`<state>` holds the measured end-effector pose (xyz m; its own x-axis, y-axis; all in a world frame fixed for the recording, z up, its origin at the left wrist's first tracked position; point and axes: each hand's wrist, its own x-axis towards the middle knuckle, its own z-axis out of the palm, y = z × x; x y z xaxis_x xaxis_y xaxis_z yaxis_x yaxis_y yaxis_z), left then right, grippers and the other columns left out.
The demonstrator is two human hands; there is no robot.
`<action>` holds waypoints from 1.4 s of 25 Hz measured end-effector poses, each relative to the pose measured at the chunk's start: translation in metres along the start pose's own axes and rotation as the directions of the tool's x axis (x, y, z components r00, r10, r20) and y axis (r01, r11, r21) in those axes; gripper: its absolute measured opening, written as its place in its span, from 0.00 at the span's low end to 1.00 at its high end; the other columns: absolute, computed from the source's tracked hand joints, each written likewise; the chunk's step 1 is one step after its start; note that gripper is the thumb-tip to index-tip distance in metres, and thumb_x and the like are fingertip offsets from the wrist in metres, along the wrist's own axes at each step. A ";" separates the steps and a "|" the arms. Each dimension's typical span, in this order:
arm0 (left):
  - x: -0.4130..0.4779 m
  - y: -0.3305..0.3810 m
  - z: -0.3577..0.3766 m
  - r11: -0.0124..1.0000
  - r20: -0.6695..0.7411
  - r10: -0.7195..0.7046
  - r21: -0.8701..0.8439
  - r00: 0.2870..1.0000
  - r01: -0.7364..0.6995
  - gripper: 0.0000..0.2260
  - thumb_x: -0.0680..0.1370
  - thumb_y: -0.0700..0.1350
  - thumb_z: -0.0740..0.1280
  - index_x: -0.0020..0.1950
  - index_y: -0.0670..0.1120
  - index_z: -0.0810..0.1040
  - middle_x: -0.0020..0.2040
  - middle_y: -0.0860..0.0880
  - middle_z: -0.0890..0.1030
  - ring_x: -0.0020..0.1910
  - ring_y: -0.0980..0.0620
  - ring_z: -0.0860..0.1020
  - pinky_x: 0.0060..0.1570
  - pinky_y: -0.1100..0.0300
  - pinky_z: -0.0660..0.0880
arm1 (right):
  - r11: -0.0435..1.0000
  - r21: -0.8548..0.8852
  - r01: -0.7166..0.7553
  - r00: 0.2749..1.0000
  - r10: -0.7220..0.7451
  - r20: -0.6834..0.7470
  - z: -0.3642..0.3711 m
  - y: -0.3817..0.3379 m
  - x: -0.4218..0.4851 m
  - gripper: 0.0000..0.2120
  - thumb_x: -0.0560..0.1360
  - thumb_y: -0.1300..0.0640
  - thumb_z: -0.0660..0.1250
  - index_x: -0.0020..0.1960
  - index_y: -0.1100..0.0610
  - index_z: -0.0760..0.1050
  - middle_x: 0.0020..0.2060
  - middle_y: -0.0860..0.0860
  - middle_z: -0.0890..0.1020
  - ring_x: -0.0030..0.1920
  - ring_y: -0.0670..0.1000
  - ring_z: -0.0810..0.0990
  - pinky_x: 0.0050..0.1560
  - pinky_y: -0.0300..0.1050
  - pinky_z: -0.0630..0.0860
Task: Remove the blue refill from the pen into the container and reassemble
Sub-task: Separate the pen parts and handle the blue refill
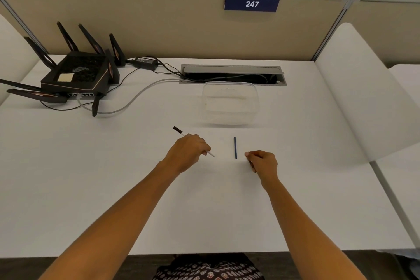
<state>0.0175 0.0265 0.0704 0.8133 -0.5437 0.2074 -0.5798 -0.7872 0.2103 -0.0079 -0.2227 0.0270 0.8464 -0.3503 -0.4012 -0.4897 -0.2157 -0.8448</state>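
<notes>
Fingers of right hand [262, 161] curled, pinching something small and pale, cannot tell what | left hand [187, 150] clenched around white pen barrel with black cap [177, 130] | thin blue refill [235, 147] lies on white desk [113, 166], just left of right fingers, long axis near-to-far, right hand nearer | clear plastic container [230, 103] farther.

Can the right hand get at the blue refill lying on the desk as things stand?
Probably yes. The blue refill lies bare on the desk just beside the right hand, with nothing between them. That hand looks pinched on a small white piece, which may hamper the pickup.
</notes>
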 end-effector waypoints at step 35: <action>-0.076 0.012 0.089 0.881 0.150 -0.470 0.017 0.870 0.473 0.36 0.78 0.64 0.48 0.75 0.38 0.57 0.76 0.41 0.59 0.75 0.45 0.57 0.71 0.47 0.59 | 0.697 -0.158 0.700 0.714 -0.680 0.163 0.068 -0.035 -0.021 0.07 0.76 0.63 0.68 0.53 0.60 0.80 0.46 0.53 0.83 0.46 0.49 0.83 0.46 0.42 0.82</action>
<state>-0.0474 0.0325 -0.0277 0.9873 -0.1463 -0.0614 -0.1250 -0.9556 0.2669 0.0051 -0.1463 0.0409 0.9720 0.0450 0.2305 0.2179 -0.5393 -0.8134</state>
